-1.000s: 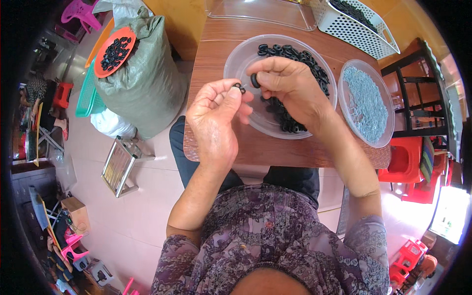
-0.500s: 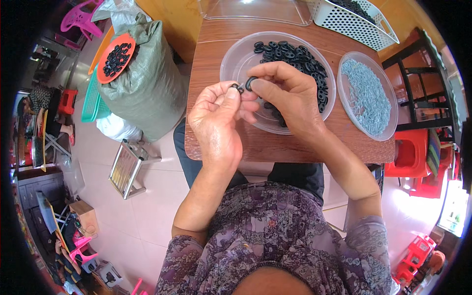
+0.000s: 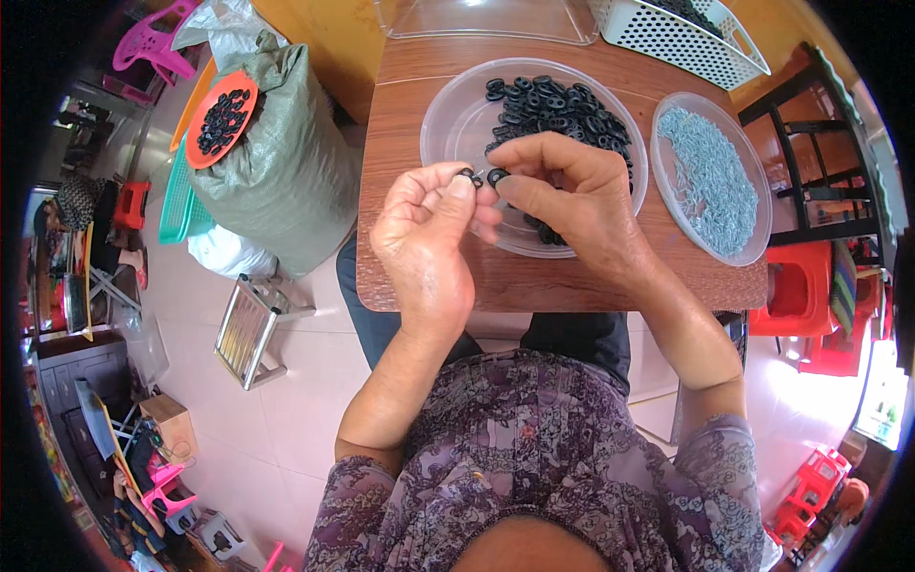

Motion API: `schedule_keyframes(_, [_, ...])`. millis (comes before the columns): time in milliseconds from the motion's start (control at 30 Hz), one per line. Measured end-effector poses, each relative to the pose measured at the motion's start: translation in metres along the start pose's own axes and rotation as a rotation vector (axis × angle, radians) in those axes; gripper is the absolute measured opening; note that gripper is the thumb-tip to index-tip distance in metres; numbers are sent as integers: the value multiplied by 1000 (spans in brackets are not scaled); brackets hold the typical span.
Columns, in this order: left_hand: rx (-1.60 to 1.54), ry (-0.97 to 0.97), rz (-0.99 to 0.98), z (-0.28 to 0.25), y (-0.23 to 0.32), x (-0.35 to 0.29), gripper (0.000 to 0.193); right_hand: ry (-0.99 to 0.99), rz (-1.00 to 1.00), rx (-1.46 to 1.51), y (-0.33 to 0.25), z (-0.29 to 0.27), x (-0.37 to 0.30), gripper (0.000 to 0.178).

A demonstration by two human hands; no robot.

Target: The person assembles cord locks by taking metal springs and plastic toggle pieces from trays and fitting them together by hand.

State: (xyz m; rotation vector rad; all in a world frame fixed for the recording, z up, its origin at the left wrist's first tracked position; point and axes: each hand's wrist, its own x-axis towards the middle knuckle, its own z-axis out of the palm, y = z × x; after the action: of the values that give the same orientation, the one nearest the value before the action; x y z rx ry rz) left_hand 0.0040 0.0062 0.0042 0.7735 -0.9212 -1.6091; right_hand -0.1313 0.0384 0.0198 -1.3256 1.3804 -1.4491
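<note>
No writing (or numbers) legible.

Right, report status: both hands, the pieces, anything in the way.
Left hand pinching small black piece. Right hand pinching black ring, close to it; contact unclear. Round translucent basin of black oval rings below; nothing visible blocking the hands.

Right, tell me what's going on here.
A seated person is handling small parts at a wooden table. The left fingers pinch a small dark piece; the right fingers hold a black ring close to it. Whether the two touch is hard to tell. Many more black rings lie in the clear round tub by the hands, and a second tub, on the right, holds pale silvery-blue pieces.
</note>
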Motion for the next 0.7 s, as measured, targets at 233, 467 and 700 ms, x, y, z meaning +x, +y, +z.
schedule_keyframes(233, [35,-27,9,3,0,-3,18,-29,271,208,3,-12,3,15])
schedule_keyframes(467, [93,-59,-49,2,2,-7,15,-85,442,498,13,-20,10,21])
schedule_keyframes(700, [170,-46,41,4,2,-8,17,-120,439,516,11,-17,11,20])
